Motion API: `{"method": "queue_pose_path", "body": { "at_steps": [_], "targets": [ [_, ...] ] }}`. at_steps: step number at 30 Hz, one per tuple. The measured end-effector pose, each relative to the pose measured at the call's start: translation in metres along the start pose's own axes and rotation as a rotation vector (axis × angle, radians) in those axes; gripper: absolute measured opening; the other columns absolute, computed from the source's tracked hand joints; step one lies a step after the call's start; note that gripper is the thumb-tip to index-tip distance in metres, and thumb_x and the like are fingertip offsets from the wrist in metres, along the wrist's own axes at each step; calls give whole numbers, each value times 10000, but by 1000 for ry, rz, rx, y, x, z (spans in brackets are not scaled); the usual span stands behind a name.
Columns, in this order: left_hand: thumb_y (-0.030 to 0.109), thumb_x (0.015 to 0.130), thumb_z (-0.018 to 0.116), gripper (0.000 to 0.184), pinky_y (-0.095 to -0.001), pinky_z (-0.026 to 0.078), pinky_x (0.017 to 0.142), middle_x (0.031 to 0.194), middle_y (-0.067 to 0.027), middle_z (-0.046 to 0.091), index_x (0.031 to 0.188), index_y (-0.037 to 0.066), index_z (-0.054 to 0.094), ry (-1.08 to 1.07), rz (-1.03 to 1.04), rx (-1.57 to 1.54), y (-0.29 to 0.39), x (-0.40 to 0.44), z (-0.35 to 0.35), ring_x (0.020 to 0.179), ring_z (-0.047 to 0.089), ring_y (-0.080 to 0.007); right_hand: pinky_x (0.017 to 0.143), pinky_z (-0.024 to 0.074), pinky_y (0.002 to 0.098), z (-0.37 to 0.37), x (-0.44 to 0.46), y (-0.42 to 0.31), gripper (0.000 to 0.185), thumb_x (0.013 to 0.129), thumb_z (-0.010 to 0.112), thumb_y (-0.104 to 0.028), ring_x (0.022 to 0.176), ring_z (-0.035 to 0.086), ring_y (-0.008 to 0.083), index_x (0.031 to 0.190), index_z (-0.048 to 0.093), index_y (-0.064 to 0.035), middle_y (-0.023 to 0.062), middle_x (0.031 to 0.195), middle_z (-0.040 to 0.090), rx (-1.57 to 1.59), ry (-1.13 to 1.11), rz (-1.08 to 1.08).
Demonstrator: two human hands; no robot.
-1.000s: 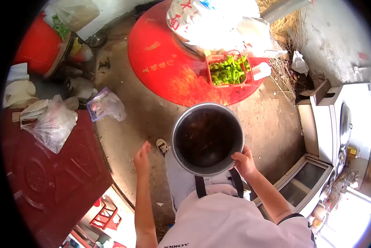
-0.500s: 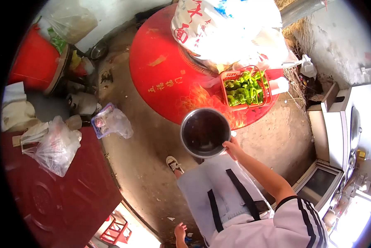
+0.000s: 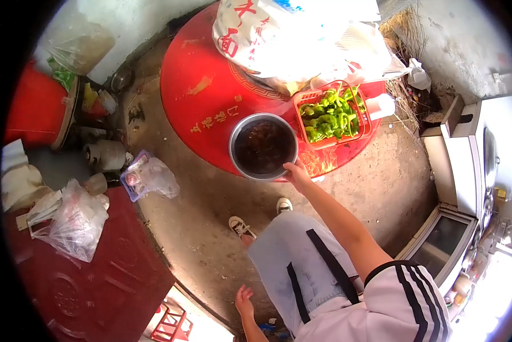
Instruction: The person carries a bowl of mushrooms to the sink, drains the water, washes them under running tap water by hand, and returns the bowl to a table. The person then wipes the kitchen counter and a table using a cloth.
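Note:
A round metal basin (image 3: 248, 174) with dark liquid and dark brownish contents is gripped at its right rim by my right hand (image 3: 297, 174). It overlaps the near edge of a round red table (image 3: 181, 108); whether it touches the tabletop I cannot tell. Just right of the basin sits a red plastic basket (image 3: 321, 143) of green peppers (image 3: 333, 117). My left hand (image 3: 244, 300) hangs low beside my leg, fingers apart, with nothing in it.
A large white printed sack (image 3: 267, 45) and a white cup (image 3: 381, 106) are on the red table. At left are a dark red surface (image 3: 119, 273) with a plastic bag (image 3: 76, 225), and a purple basket (image 3: 131, 185). White cabinets (image 3: 461, 165) line the right side.
The basin in my right hand has moved forward and left, further over the red table. My left hand has risen slightly, and a second shoe has come into view.

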State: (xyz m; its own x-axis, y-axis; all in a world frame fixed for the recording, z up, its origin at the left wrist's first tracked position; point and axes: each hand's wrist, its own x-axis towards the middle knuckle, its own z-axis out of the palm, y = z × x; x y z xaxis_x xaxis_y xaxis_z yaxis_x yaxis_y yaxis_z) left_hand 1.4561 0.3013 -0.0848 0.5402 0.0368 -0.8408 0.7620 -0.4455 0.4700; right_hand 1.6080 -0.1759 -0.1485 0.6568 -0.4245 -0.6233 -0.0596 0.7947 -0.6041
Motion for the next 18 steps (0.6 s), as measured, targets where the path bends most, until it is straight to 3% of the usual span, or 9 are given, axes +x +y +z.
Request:
{"method": "queue_pose_path", "body": {
  "at_steps": [3,5,8,9,11,12,15,16,18],
  "targets": [
    [44,883,363,319,-291,473,740,1034,-154,600,1172,-6,489,72,162,-1,14,-1,3,828,603,-210,713,537,389,-6,9,3,416,824,468,-12,880,598,240,1225,391,-92,115,1064,549,18,44,33],
    [36,880,351,324,-284,473,737,1071,-141,588,1165,5,503,63,127,97,19,-7,0,809,615,-207,716,514,324,-6,3,5,395,846,528,-168,775,603,163,1229,435,-167,31,962,585,28,45,5],
    [7,873,343,334,-269,478,738,1099,-120,578,1158,23,517,-9,317,270,-4,-7,-17,787,627,-198,633,493,269,-31,-22,-24,336,865,510,-230,691,598,147,1156,501,-62,49,891,613,-169,14,175],
    [7,873,343,334,-269,478,738,1099,-120,578,1158,23,517,1,344,283,3,-12,-18,787,627,-198,636,490,265,-73,-8,-6,304,856,518,-254,681,594,138,1041,572,-19,56,855,624,-563,101,128],
    [-2,874,332,341,-259,482,731,1100,-104,579,1146,41,533,-80,279,289,14,-23,-16,776,634,-191,598,492,274,-102,-51,-18,303,826,554,-277,689,595,128,949,617,-8,44,805,624,-518,106,24],
    [7,876,334,332,-270,492,708,1086,-109,581,1142,34,531,-124,314,302,10,-17,-18,783,631,-200,472,517,289,-123,-71,-20,256,816,592,-290,515,601,185,926,592,-59,80,679,599,-572,182,50],
    [30,882,329,298,-287,507,678,1044,-123,593,1092,12,540,-302,213,162,-25,31,-31,790,630,-215,427,472,280,-200,-152,-20,199,780,541,-196,460,564,146,860,641,-44,65,564,569,-637,355,139],
    [30,882,329,298,-287,507,678,1044,-123,593,1092,12,540,-313,231,184,-14,33,-34,790,630,-215,428,475,279,-244,-170,-4,205,776,533,-187,451,563,149,875,639,-42,67,572,572,-890,452,147],
    [147,932,353,258,-345,527,663,998,-169,588,1043,-26,509,-539,82,248,16,43,-30,770,609,-234,431,480,295,-271,-240,-4,194,760,518,-136,449,575,158,880,654,-67,77,596,588,-753,681,269]
  ]
}}
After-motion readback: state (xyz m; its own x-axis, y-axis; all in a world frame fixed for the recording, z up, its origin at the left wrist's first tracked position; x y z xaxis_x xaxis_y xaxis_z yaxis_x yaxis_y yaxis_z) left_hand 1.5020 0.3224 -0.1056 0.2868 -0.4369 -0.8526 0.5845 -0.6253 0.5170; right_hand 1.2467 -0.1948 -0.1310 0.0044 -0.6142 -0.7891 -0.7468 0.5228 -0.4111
